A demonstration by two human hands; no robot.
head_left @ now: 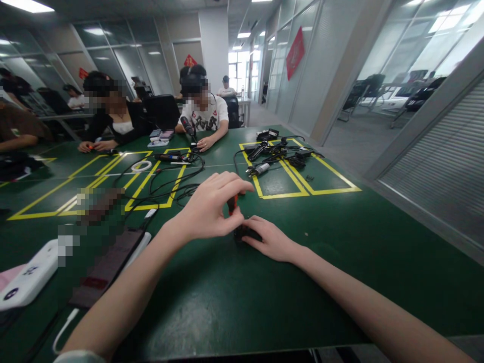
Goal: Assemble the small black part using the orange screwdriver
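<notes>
My left hand (215, 206) hovers just above the green table (340, 242) with its fingers curled and pinched round a small red-handled tool (232, 202) that stands upright. My right hand (270, 241) lies low on the table beside it, fingers closed over a small black part (242, 233) that it holds down. The tool's tip points down at the black part, and the two hands touch there. Most of the black part is hidden under my fingers.
Yellow tape marks boxes on the table. A pile of black cables and adapters (278, 154) lies far right, more cables (170, 181) far centre. A white device (26, 280) and a dark phone (109, 267) lie at my left. Two people sit across the table.
</notes>
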